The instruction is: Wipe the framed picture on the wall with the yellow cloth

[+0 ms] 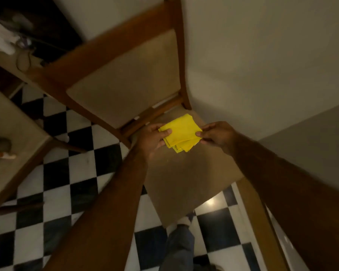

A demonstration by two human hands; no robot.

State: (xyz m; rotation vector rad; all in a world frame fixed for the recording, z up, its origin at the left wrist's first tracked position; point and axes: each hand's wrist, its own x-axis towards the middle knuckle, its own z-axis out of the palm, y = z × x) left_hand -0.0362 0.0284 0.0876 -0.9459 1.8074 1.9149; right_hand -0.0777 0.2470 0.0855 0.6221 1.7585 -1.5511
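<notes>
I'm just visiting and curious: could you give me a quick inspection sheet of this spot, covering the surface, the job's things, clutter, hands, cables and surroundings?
Surface: tan padded chair seat, bare.
Job's things: yellow cloth, folded, held above the seat; framed picture not in view.
Clutter: white items on the table at upper left, too blurred to name.
Hands: left hand and right hand each pinch one side of the cloth.
Cables: dark cord looped on that table.
Surroundings: black-and-white checkered floor, plain wall, second chair at left.
</notes>
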